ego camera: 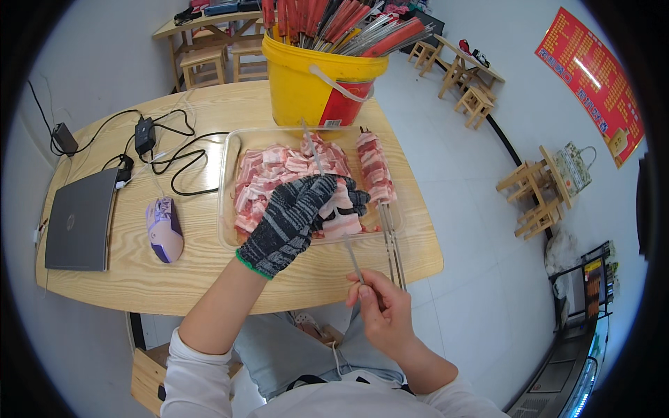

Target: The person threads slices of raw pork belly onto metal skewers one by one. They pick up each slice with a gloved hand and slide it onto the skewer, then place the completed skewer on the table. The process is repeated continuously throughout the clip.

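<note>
My left hand [292, 219], in a dark grey knit glove with a green cuff, grips pieces of sliced fatty meat [342, 224] over a clear plastic tray [223, 209]. Bare and lower right, my right hand [380, 308] holds the near end of a flat metal skewer [354, 259]; its far part shows beyond the glove, and the glove and meat hide its middle. Cut raw meat [272, 167] fills the tray's left and middle. Along the tray's right side lie loaded meat skewers [375, 167], their bare metal shafts [392, 245] reaching over the near rim towards me.
A yellow bucket [292, 83] with many red-handled skewers [334, 26] stands behind the tray. To the left on the wooden table [198, 282] are a closed laptop [81, 219], a mouse [164, 230], a power adapter [144, 135] and black cables. Wooden stools [475, 104] stand farther off.
</note>
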Demonstrator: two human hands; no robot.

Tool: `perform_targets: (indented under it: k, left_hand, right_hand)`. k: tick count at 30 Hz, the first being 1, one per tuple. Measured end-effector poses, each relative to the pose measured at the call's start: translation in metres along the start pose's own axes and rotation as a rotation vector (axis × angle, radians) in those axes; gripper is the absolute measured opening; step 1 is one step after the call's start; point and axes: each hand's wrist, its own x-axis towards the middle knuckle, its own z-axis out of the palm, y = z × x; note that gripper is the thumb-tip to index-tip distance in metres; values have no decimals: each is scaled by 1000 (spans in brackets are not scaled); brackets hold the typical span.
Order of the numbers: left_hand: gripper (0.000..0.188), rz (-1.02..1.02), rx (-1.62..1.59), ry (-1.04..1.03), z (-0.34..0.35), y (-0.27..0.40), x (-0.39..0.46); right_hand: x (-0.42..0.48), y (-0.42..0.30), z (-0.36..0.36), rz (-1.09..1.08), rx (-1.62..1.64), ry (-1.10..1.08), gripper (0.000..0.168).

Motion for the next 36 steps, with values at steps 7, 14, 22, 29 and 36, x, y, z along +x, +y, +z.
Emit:
perform_targets:
  k: [7, 14, 22, 29, 36]
  left_hand:
    - [25, -150, -141, 15, 12, 7, -7]
    - [27, -166, -217, -103, 6, -1, -4]
    - [42, -181, -477, -242, 4, 4, 1]
    - [36, -136, -262, -199, 4, 9, -7]
    - [36, -62, -268, -50, 6, 21, -6]
  right_hand:
    - [3, -7, -1, 81, 97, -25, 21]
    - [-2, -6, -7, 174, 182, -38, 22]
    - [-1, -10, -11, 181, 277, -59, 22]
    - [3, -9, -5, 184, 252, -65, 23]
    - [-6, -4, -12, 215, 247, -118, 20]
